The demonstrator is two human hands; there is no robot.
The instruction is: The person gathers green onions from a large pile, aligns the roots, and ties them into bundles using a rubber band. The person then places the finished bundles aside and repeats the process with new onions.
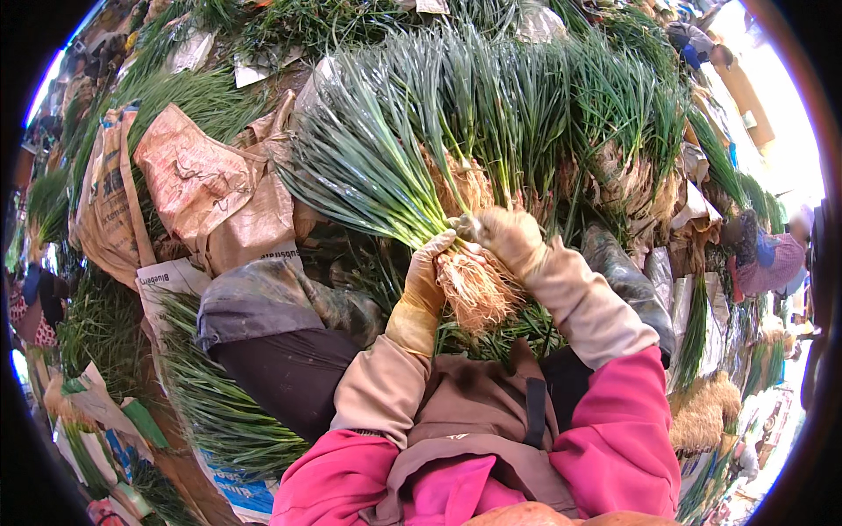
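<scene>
My left hand (431, 266), in a yellowed glove, grips a bunch of green onions (414, 217) just above the roots. The long leaves fan up and to the left. The bunch's pale, tangled roots (477, 292) hang towards my lap. Against the right side of the bunch, my right hand (510, 240), gloved and slightly blurred, has its fingers closed at the lower end of a single green stalk (458, 187). Its fingertips are partly hidden. Just beyond my hands stands a dense row of green onions (526, 112), their roots towards me.
Tan woven sacks (197, 177) lie to the left. Green onions (223, 394) rest on a printed sack beside my left knee (256, 302). A rubber boot (608, 263) stands right of my hands. More roots (704, 411) lie at right. Another person (766, 263) is at the far right.
</scene>
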